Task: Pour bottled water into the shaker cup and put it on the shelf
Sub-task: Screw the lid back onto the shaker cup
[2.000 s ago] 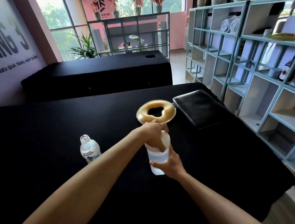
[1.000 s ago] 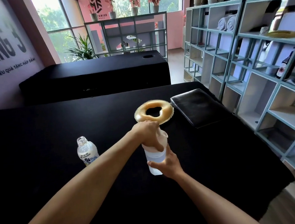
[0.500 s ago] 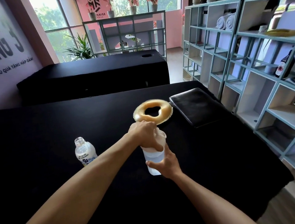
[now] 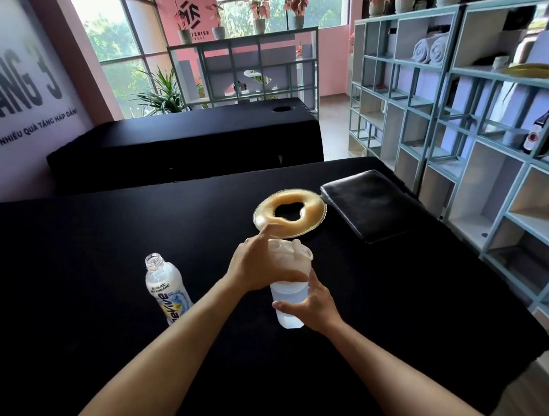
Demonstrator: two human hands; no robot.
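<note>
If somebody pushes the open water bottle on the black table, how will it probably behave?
The water bottle looks tall and narrow, so it would probably tip rather than slide. It has no cap, so any remaining water might spill. Its thin clear plastic likely dents easily.

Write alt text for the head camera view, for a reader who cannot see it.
Two bare hands hold a clear shaker cup of water on a black table: the right hand grips its body, the left hand grips its lid. An uncapped water bottle stands left; pale blue shelves line the right.
</note>
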